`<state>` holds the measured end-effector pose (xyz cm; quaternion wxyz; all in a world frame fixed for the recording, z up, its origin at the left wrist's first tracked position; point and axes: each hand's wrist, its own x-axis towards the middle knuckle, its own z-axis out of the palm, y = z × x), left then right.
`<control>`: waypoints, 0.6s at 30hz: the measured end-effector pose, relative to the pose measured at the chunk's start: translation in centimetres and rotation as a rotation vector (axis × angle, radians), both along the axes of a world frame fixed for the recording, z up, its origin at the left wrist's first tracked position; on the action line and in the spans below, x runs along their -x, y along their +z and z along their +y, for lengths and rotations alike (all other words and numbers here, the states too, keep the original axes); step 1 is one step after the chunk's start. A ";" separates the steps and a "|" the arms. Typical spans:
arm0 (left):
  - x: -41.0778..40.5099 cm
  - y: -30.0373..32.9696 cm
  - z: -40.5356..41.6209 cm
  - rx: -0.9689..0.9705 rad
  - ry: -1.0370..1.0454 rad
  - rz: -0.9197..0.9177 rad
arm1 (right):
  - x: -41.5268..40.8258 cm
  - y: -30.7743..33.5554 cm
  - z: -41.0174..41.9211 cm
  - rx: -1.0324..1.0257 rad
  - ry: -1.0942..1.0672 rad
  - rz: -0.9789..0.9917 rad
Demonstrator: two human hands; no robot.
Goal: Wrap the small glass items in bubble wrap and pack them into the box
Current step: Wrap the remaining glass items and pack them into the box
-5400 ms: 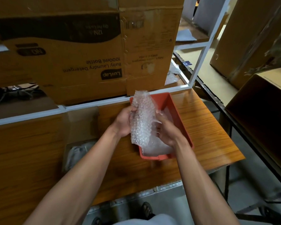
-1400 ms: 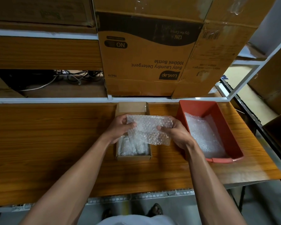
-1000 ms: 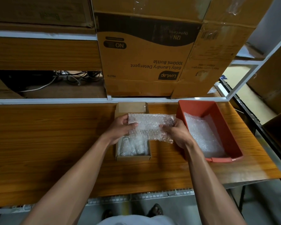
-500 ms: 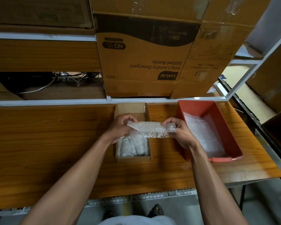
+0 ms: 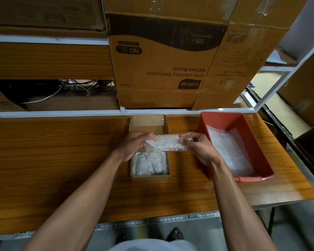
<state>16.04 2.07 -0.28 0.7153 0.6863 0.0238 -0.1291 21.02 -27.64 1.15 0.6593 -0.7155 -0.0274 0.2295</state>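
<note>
The scene was dimly and warmly lit, with the brightest patch at the right end of the glossy orange-brown wooden bench (image 5: 62, 160), where a pale sheen lay on the varnish near the red plastic tray (image 5: 257, 142). Soft shadows fell beneath both forearms and along the near side of the small open cardboard box (image 5: 150, 177). The recess behind the white metal shelf rail (image 5: 53, 113) was nearly black. The clear bubble wrap (image 5: 168, 144) caught small highlights. Wide-angle distortion bowed the rail and leaned the large stacked cardboard cartons (image 5: 161, 69) outward; the corners looked soft and slightly smeared.
</note>
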 end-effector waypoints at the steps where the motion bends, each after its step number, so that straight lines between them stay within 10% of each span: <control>1: 0.0 -0.2 0.0 -0.074 -0.004 -0.008 | -0.1 -0.3 0.2 0.016 -0.018 -0.009; 18: 3.4 -5.0 2.7 -0.434 0.022 0.044 | 3.3 -4.1 4.0 0.266 0.135 -0.027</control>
